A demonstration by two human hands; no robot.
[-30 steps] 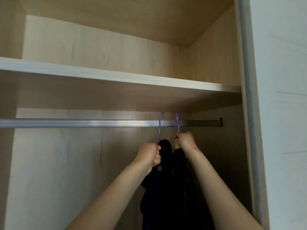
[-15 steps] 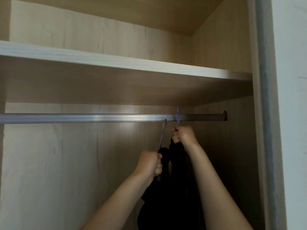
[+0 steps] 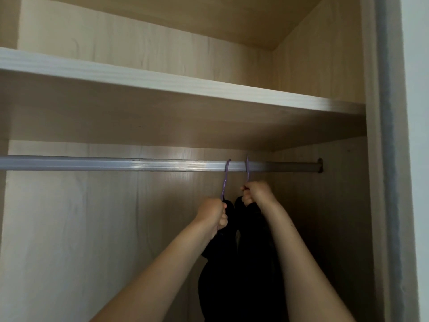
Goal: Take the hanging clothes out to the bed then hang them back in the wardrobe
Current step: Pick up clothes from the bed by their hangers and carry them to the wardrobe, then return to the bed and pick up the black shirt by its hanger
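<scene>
Two dark garments hang side by side on purple hangers from the silver wardrobe rail point(image 3: 116, 164). The left hanger's hook point(image 3: 225, 180) and the right hanger's hook point(image 3: 247, 169) both sit over the rail. My left hand point(image 3: 212, 213) is closed around the neck of the left hanger, above the left dark garment point(image 3: 220, 275). My right hand point(image 3: 254, 192) grips the neck of the right hanger, above the right dark garment point(image 3: 257, 263). The hanger shoulders are hidden under the cloth.
A pale wooden shelf point(image 3: 185, 86) runs just above the rail. The wardrobe's right side wall point(image 3: 336, 205) stands close to the right garment. A grey door edge point(image 3: 390, 159) frames the right. The rail left of the hangers carries nothing.
The left hanger's hook was below the rail half a second ago and now sits over it again. My right hand has stayed on the right hanger.
</scene>
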